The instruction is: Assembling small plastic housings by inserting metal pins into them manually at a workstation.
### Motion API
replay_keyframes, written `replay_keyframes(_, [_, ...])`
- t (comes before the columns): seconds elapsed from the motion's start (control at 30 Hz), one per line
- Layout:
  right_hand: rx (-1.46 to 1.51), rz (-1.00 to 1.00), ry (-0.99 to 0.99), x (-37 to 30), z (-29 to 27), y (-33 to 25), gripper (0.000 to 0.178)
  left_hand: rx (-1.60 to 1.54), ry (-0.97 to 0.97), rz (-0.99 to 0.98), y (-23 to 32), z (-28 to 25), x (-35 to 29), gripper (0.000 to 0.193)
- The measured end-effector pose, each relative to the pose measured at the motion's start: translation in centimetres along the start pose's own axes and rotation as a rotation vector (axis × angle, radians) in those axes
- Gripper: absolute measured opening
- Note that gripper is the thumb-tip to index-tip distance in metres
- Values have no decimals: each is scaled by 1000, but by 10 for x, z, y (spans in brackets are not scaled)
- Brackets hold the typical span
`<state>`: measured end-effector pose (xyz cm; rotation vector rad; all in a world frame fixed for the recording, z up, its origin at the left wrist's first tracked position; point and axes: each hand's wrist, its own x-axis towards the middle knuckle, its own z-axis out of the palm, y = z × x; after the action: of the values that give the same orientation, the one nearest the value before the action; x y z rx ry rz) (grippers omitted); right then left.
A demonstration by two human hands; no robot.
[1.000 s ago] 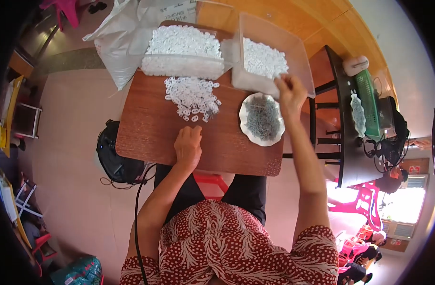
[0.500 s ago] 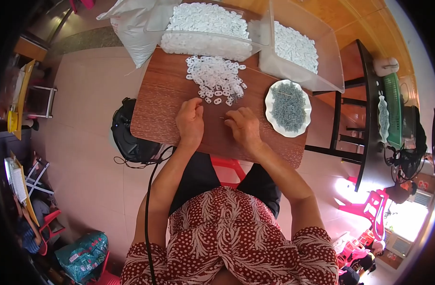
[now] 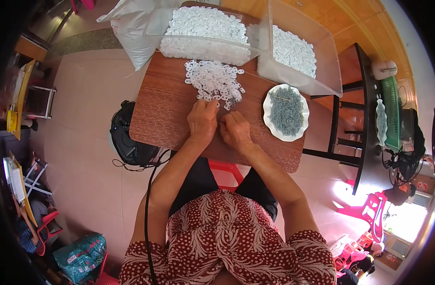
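Observation:
My left hand (image 3: 203,119) is at the near edge of a heap of small white plastic pieces (image 3: 212,80), each oval with two holes. Its fingers are bent together over the closest pieces, and whatever they pinch is hidden. Just to the right, almost touching it, my right hand (image 3: 236,129) rests low over the table with curled fingers. Anything in that hand is too small or covered to make out. A few thin grey bits (image 3: 232,101) lie at the heap's near right side. To the right, a white scalloped plate (image 3: 267,107) holds many small grey screw-like pieces (image 3: 288,114).
Two clear plastic bins of white pieces, one at the back (image 3: 205,53) and one at back right (image 3: 298,71), border the brown table (image 3: 156,104). A white sack (image 3: 132,42) leans at back left. A black bag (image 3: 132,137) sits left of the table; a black cable (image 3: 147,223) crosses my left arm.
My left hand has moved right and up to the heap's near edge. My right hand has shifted slightly left and down, so the hands are now closer together.

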<state>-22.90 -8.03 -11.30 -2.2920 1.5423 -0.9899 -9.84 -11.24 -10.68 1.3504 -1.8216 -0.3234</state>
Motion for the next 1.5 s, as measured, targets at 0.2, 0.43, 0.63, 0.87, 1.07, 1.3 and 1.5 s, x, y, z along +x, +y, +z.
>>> replay_keyframes(0.2, [34,51,83,-12,-12,0,14,-9,39,-83,-6,-11,-7,18])
replay_keyframes(0.43, [105,362,57,-26,-25,-5,12,46,6,-65,-10,-16,-7,23])
replay_keyframes(0.63, [235,519,0,-27,-26,-14,16,193,-69,40,-19,-14,-11,16])
replay_keyframes(0.87, [234,536,-27,-29,-28,-16,15,43,-94,-49,-21,-32,-7,16])
replay_keyframes(1.07, [268,594,-27,-30,-26,-17,14,171,-193,26,-22,-34,-4,14])
replay_keyframes(1.3, [531,678,4,-34,-26,-23,13,260,-129,105,-26,-34,-13,5])
replay_keyframes(1.5, [713,668,13,-25,-29,-50,12,-675,-390,-637,7,-77,-19,6])
